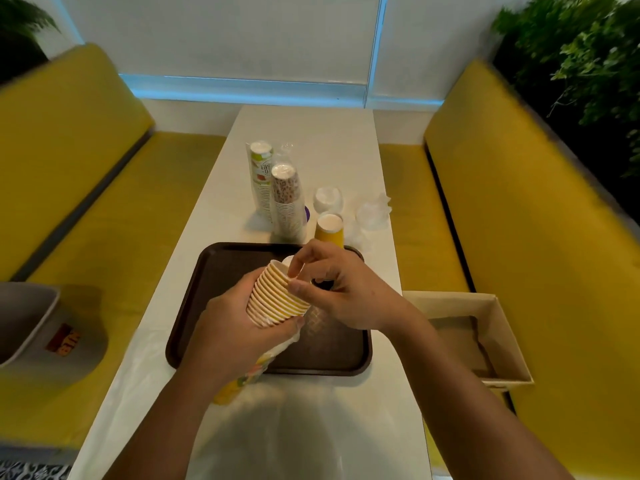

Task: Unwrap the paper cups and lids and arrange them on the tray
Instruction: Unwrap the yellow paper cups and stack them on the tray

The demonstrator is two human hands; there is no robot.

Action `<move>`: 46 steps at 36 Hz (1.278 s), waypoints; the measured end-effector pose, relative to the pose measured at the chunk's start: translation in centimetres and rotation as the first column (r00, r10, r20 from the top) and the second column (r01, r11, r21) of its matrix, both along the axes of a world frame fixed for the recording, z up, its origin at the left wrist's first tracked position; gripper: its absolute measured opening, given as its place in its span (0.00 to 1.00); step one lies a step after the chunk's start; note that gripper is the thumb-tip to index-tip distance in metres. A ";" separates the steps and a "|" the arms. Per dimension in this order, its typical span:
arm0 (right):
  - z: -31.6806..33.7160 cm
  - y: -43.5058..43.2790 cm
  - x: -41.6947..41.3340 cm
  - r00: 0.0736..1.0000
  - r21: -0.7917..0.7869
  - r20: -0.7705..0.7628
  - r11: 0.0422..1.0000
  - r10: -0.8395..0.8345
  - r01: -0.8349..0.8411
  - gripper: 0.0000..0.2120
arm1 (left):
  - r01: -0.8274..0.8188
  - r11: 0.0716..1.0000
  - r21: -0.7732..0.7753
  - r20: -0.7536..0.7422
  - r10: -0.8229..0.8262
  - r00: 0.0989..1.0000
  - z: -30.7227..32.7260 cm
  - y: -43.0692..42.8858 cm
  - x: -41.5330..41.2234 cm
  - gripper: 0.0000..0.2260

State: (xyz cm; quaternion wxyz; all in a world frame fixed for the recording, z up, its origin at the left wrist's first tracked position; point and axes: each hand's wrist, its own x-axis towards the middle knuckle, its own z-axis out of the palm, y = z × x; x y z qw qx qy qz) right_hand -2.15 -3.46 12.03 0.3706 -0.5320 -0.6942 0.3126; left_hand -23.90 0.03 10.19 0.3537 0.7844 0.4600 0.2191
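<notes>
Person stands at the near end of the table [311,140].

- Left hand [235,327] is wrapped round a stack of cups [277,299], held in the air above the tray [214,271].
- The stack is tilted. Its long axis runs from the near left, where the loose wrapper [251,372] hangs below the palm, up and away to the right. Mouths face the far end.
- Right hand [346,292] is at that open end. Its forefinger and thumb pinch the rim of the top cup [278,268], so it is the nearer hand for the pull.
- My judgement: the cup must come off along the stack's axis, up and right, then down to the bare tray below.
- More wrapped cups [287,199] and bagged lids [372,213] wait beyond the tray.
</notes>
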 end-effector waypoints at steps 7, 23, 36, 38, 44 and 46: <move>0.6 -0.7 0.3 0.973 0.102 -0.024 0.968 -0.228 0.229 0.09 | 0.018 1.000 0.010 -0.041 -0.018 0.999 0.1 -1.1 -0.1 0.36; 3.6 -2.3 4.9 0.986 -0.245 -0.169 0.969 -0.001 -0.041 0.28 | 0.022 1.000 -0.017 -0.010 -0.023 1.000 0.1 -2.2 -0.9 0.35; 0.1 -1.9 4.4 0.939 -0.426 -0.340 0.898 -0.050 -0.107 0.31 | -0.175 0.977 -0.121 0.233 0.199 0.952 0.9 -1.2 -0.1 0.30; -0.6 -1.5 4.2 0.945 -0.442 -0.324 0.891 -0.045 -0.109 0.32 | -0.193 0.975 -0.115 0.226 0.215 0.950 0.7 -0.9 -0.2 0.33; -1.6 0.6 3.9 0.899 -0.382 -0.390 0.923 -0.200 0.039 0.40 | -0.209 0.970 -0.121 0.235 0.233 0.944 1.0 -0.5 0.4 0.25; -1.9 1.7 4.0 0.831 -0.344 -0.473 0.930 -0.293 0.132 0.37 | -0.200 0.972 -0.121 0.217 0.222 0.951 1.0 -0.3 0.6 0.22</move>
